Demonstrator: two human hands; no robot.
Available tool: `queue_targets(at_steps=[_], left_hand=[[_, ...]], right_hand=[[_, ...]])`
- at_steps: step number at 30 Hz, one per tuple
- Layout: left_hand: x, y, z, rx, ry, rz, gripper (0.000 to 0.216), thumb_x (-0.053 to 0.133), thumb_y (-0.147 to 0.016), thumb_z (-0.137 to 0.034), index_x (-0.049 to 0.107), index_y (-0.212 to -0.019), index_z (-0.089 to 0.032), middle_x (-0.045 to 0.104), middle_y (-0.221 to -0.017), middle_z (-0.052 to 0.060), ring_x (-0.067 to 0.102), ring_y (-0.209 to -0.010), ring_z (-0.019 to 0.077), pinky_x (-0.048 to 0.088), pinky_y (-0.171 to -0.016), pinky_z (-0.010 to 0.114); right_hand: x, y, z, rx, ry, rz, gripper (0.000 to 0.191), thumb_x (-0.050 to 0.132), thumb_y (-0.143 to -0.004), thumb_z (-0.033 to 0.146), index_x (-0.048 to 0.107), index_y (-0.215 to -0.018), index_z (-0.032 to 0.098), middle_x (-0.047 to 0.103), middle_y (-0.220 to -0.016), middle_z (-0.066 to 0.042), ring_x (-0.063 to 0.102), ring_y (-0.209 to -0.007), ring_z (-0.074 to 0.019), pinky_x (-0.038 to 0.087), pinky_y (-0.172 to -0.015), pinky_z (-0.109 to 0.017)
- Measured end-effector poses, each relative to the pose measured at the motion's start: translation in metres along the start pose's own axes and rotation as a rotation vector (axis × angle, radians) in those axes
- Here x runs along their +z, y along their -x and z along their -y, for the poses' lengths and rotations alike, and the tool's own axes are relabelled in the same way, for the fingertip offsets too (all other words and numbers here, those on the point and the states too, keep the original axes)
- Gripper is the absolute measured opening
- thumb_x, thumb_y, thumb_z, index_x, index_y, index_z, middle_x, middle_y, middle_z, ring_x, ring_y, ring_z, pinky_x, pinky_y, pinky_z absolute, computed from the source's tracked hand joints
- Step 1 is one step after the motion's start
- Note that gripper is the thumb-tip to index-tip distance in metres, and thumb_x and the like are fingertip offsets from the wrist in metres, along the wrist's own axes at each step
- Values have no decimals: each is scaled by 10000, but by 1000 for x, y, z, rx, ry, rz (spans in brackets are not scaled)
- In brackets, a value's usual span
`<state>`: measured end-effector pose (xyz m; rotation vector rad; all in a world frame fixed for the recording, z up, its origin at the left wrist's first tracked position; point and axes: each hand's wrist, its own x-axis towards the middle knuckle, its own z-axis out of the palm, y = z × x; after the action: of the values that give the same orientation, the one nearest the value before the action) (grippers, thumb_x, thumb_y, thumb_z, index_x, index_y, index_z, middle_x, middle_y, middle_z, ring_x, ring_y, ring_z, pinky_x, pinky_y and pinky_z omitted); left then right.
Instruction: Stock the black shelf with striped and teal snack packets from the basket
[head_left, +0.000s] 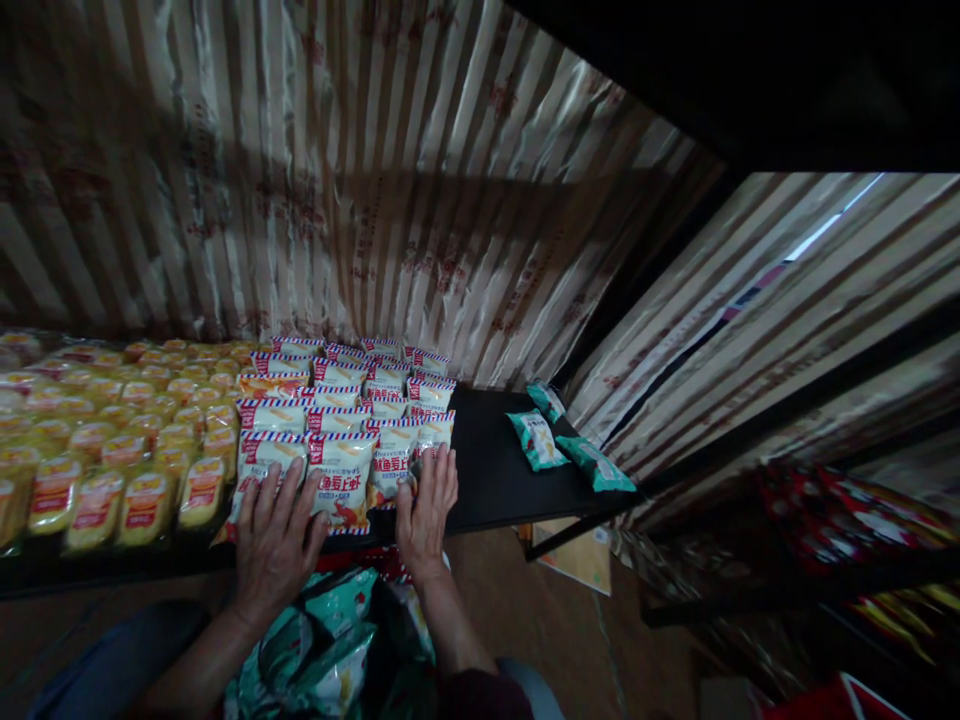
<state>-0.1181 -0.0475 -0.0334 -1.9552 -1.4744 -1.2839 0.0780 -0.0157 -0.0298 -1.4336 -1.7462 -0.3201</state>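
Rows of white snack bags (345, 470) with red lettering and striped top edges stand packed together on a black shelf (491, 455). My left hand (276, 530) lies with fingers spread against the front bags at the left of the block. On the block's right side, my right hand (429, 508) touches the front corner bag, fingers extended and thumb apart. Neither hand is wrapped around a bag. Below my wrists, several green snack bags (337, 610) fill a container whose sides are mostly hidden.
Packaged yellow cakes (146, 505) with red labels fill the shelf's left side. Three green bags (538, 440) lie at its right end. Striped sheeting (450, 200) hangs behind. A dark frame post (637, 270) and red packages (847, 515) on another shelf stand to the right.
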Motion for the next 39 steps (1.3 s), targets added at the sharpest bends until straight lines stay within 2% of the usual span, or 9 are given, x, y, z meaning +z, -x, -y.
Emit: queue_targets(at_steps=[6,10,13,17,22,28,31,39], left_hand=[[-9,6,6,-63,-90,37,735,566,-838,-208,214,-1479,-283,214,-1559,68,183,-1432,315,185,-1141,564],[-14,7,10,-127,-114,35,733,552,-841,-203,206,-1480,-302,208,-1563,74,168,-1432,337,218,-1116,585],[-12,9,14,-140,-120,23,710,558,-839,-219,245,-1473,-278,228,-1556,97,186,-1426,342,234,-1108,576],[-6,9,20,-125,-102,7,676,554,-850,-214,272,-1464,-234,261,-1540,136,216,-1421,320,261,-1106,533],[-1,3,22,-134,-67,-73,752,577,-856,-255,176,-1489,-200,215,-1549,166,155,-1438,317,243,-1115,537],[-2,-1,15,-153,-67,31,736,554,-866,-274,166,-1491,-251,91,-1577,130,91,-1443,348,158,-1121,606],[-3,0,14,-167,-75,34,756,557,-861,-282,141,-1492,-266,64,-1583,112,92,-1441,360,154,-1114,625],[-3,5,14,-77,-74,-19,743,594,-841,-258,207,-1473,-320,205,-1563,63,126,-1442,327,145,-1123,614]], right_hand=[[-7,17,41,-203,-95,140,554,398,-933,253,263,-1470,243,122,-1578,-108,99,-1443,-334,273,-1075,-586],[0,20,60,-247,-95,195,558,479,-897,243,347,-1440,248,142,-1576,-103,97,-1442,-348,278,-1076,-579],[6,17,67,-261,-94,218,579,495,-888,230,337,-1444,244,147,-1575,-106,78,-1444,-344,258,-1084,-589],[10,13,70,-258,-79,236,590,492,-891,225,315,-1453,243,124,-1580,-103,66,-1448,-326,249,-1093,-581],[12,13,70,-254,-55,249,602,504,-882,202,317,-1451,258,125,-1582,-80,64,-1448,-312,251,-1101,-561],[14,13,73,-242,-37,246,604,515,-871,186,338,-1441,275,192,-1566,-76,90,-1444,-316,255,-1095,-572],[14,13,72,-259,-40,240,613,531,-863,197,341,-1441,267,191,-1566,-84,89,-1443,-323,257,-1093,-576],[14,14,69,-272,-27,240,634,578,-845,240,347,-1434,266,187,-1566,-82,87,-1443,-324,250,-1104,-565]])
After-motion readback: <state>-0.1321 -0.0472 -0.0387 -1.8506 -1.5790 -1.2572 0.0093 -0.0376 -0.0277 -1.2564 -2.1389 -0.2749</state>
